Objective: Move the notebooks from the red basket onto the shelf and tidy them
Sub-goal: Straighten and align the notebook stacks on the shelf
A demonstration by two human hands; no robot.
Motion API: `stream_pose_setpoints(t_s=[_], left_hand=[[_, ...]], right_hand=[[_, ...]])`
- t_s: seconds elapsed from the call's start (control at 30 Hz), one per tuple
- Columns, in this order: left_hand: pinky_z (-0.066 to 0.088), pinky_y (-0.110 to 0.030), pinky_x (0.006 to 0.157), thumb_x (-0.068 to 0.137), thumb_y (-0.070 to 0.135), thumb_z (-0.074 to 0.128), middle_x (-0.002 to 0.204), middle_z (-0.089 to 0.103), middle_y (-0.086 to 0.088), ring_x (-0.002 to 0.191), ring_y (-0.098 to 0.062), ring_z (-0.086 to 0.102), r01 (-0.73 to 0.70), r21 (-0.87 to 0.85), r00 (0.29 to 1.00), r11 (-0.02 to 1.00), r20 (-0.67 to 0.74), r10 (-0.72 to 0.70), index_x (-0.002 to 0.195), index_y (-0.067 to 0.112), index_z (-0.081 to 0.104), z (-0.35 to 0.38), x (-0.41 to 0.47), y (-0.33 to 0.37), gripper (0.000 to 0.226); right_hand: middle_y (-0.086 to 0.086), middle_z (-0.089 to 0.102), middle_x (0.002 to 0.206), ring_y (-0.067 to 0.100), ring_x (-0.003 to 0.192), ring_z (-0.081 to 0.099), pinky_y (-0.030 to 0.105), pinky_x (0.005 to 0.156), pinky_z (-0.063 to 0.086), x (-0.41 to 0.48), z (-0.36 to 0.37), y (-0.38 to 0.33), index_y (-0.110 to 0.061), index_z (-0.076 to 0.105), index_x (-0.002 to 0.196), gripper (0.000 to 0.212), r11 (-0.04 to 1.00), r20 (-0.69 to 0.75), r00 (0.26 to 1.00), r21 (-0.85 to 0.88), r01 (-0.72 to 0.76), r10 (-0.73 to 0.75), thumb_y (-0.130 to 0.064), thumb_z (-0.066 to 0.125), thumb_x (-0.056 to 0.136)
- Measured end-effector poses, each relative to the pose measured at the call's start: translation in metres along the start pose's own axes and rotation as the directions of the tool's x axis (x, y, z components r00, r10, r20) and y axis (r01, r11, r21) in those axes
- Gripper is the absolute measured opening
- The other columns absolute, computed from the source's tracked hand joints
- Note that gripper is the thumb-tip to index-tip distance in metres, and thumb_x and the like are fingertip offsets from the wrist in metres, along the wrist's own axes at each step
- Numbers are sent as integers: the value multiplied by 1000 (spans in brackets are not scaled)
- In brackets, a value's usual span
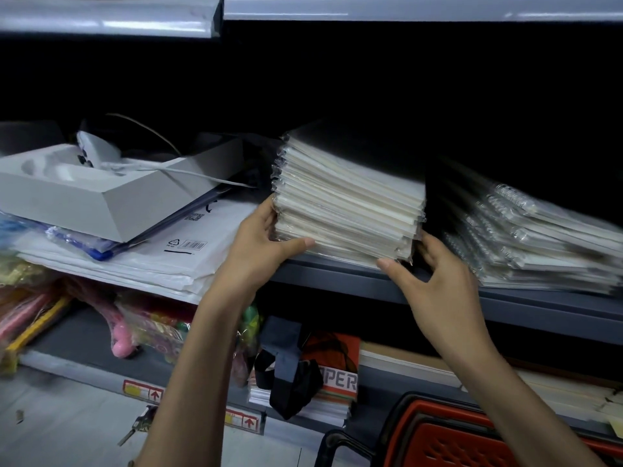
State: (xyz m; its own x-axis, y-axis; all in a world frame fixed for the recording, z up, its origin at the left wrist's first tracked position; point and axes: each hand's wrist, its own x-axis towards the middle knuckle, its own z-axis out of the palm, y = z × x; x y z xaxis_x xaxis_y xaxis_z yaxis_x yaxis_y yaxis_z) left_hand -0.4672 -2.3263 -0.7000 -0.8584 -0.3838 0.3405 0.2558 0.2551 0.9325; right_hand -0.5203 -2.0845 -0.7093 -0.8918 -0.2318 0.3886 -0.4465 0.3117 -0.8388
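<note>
In the head view, the stack of notebooks (350, 200) sits on the shelf (337, 274) with its front edge close to the lip, each book in glossy clear wrapping. Our left hand (266, 241) grips the stack's left front corner, fingers curled round the side and thumb pressed along the front. Our right hand (435, 284) holds the right front corner, thumb at the lower edge and fingers curled into the gap beside the spiral-bound pile (539, 244).

We judge sliding to be the main risk. The wrappers look slick and the layers are already uneven, so squeezing only the lower books could shear the stack and fan out the upper ones. A pull towards us could tip the front books over the lip, towards the red basket (455, 439) below. The gap on the right is narrow, so a push that way could trap our fingers or knock the spiral-bound pile askew. A shove to the left could drive the stack into the white mailers (161, 257). We cannot tell whether any notebooks remain in the basket.
</note>
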Motion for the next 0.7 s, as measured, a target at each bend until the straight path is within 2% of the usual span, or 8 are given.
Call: stream_pose_setpoints(t_s=[0.07,0.17,0.23,0.3,0.4,0.53,0.7], left_hand=[[52,-24,105,83,-5,81,130,73,6,122,-8,67,4,-11,1000,1000,-7,-4,138,16,61,-2,1,-1,63],[50,-31,111,82,-7,81,132,72,2,125,-10,66,15,-14,999,1000,-32,-15,139,13,60,-3,4,-4,64],[49,-29,110,81,-9,81,132,72,1,125,-9,66,21,-7,999,1000,-45,-22,139,12,59,-3,6,-6,65],[51,-24,104,80,-11,81,132,71,2,123,-8,67,33,-5,998,999,-52,-33,140,12,58,-2,8,-6,68],[54,-15,89,79,-15,79,129,71,3,117,-6,69,73,-20,996,997,-56,-74,142,11,54,0,11,-6,73],[56,-17,90,77,-14,81,134,69,1,120,-11,67,146,-58,985,988,-81,-150,148,14,44,3,14,-4,85],[52,-7,74,77,-16,79,126,68,9,109,-2,66,190,-78,975,979,-100,-198,141,20,42,7,16,-1,82]], right_hand=[[-58,49,94,-30,111,42,7,100,32,7,-3,1,-44,52,139,55,999,49,999,46,-19,16,-31,76,92],[-47,56,116,-14,129,43,21,110,33,15,-3,5,-38,56,141,52,998,104,995,70,2,-9,-27,74,94],[-31,57,136,-3,139,42,28,115,33,16,-3,8,-33,56,145,54,996,109,994,90,7,-16,-27,74,94],[-24,57,142,1,141,42,31,117,34,17,-3,10,-32,55,146,56,996,110,993,92,21,-31,-28,74,94],[-23,58,139,2,140,44,31,118,33,20,-6,9,-30,57,144,53,995,121,991,92,43,-54,-24,73,95],[-24,63,134,3,140,46,39,122,33,24,-9,10,-35,62,134,42,994,160,983,77,82,-93,-22,73,95],[-23,68,129,7,135,53,47,119,38,32,-11,15,-33,67,129,36,991,172,977,68,118,-128,-21,72,96]])
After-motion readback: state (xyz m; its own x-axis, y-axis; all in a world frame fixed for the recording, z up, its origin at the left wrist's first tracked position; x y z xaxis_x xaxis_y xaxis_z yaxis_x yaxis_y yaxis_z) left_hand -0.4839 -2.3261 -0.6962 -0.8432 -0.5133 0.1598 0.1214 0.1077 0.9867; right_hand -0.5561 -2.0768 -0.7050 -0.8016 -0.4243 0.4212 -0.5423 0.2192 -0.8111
